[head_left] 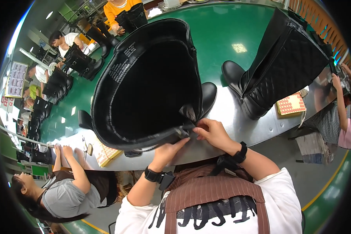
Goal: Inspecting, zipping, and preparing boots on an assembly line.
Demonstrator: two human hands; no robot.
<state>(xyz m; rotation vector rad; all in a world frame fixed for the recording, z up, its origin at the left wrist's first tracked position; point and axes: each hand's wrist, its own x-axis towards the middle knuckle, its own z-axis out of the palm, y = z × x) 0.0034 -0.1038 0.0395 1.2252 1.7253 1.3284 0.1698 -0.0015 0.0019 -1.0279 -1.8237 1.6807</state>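
Observation:
A tall black boot (144, 82) is tilted toward me, its wide open shaft facing the camera. My left hand (165, 152) supports the lower rim of the shaft from beneath. My right hand (210, 132) pinches the rim near a small buckle or zipper end at the shaft's top edge. The boot's toe (210, 95) rests on the metal bench edge (230, 117). Both wrists wear black bands.
A second tall quilted black boot (277, 66) stands on the green conveyor belt (222, 35) to the right, beside a sheet of red stickers (290, 104). Several more boots line the belt at left. A person in grey (66, 195) sits on my left, another person's arm (339, 97) on my right.

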